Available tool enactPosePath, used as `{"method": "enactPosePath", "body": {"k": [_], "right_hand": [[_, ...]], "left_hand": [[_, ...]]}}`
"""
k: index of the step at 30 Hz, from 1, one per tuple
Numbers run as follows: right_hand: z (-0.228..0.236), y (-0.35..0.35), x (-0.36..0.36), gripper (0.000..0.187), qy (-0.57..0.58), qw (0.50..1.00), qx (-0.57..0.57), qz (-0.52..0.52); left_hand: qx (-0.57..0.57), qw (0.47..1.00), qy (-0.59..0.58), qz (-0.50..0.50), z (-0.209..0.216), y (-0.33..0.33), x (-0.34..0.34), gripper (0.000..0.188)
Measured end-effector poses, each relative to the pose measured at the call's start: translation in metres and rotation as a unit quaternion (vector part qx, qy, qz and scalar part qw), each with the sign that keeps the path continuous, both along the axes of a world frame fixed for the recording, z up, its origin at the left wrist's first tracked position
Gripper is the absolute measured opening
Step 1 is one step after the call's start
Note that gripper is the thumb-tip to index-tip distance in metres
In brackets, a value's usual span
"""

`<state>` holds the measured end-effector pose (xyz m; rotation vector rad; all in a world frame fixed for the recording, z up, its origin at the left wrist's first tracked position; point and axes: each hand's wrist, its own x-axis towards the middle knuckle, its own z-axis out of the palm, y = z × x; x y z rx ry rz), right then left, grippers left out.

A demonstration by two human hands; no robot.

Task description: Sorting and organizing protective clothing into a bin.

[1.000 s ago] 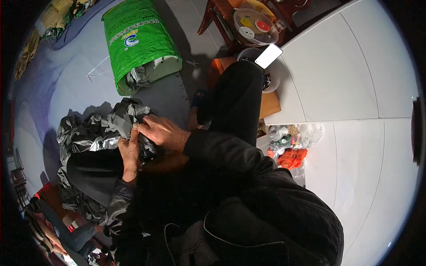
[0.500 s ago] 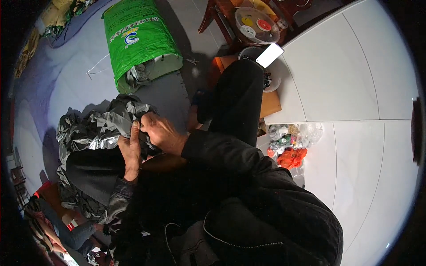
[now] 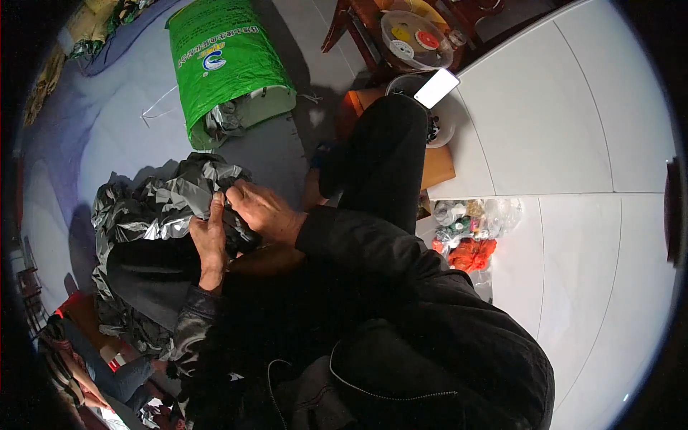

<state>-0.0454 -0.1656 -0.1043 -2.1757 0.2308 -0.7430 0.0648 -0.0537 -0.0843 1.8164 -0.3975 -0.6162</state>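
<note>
A heap of thin, shiny dark grey sheeting (image 3: 147,208), cloth or plastic, lies crumpled across my bent left leg and the floor beside it. My left hand (image 3: 208,240) is closed on an edge of it, the thumb pointing away from me along the fold. Just to the right, my right hand (image 3: 265,211) has its fingers curled and pinched on the same sheeting, close to the left thumb. A dark fold of it hangs between the two hands. Whether something small is held at the fingertips is hidden.
Ahead lies a green sack (image 3: 222,64) with grey sheeting in its mouth. A white phone (image 3: 436,89) rests over a clear bucket (image 3: 446,122), near a stool with a round tub (image 3: 416,39). White panels (image 3: 545,122) fill the right. Another person's leg (image 3: 118,373) shows lower left.
My right hand has turned and shifted slightly, and more of the dark sheeting now shows below it, between the hands. The left hand has hardly moved.
</note>
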Motion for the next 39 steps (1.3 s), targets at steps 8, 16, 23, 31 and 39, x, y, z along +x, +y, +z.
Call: {"method": "enactPosePath", "body": {"k": [8,16,23,31,39], "right_hand": [[-0.013,-0.002,0.006,0.015,0.038,0.998,-0.042,0.013],[-0.014,0.001,0.002,0.017,0.025,0.998,-0.048,0.005],[-0.012,0.004,0.0,0.022,0.032,0.993,-0.108,-0.028],[-0.011,0.008,0.001,0.024,0.064,0.989,-0.123,-0.042],[-0.004,0.004,-0.002,0.024,0.033,0.997,-0.073,0.003]], "left_hand": [[-0.002,1.0,-0.019,0.006,0.005,0.001,-0.003,0.035],[-0.004,0.999,-0.031,0.011,0.01,-0.001,-0.009,0.037],[0.023,1.0,-0.005,-0.014,-0.006,0.004,0.0,0.038],[0.041,0.999,0.018,0.003,-0.01,0.005,0.003,0.033],[0.021,1.0,0.018,0.008,0.01,-0.002,-0.006,0.032]]}}
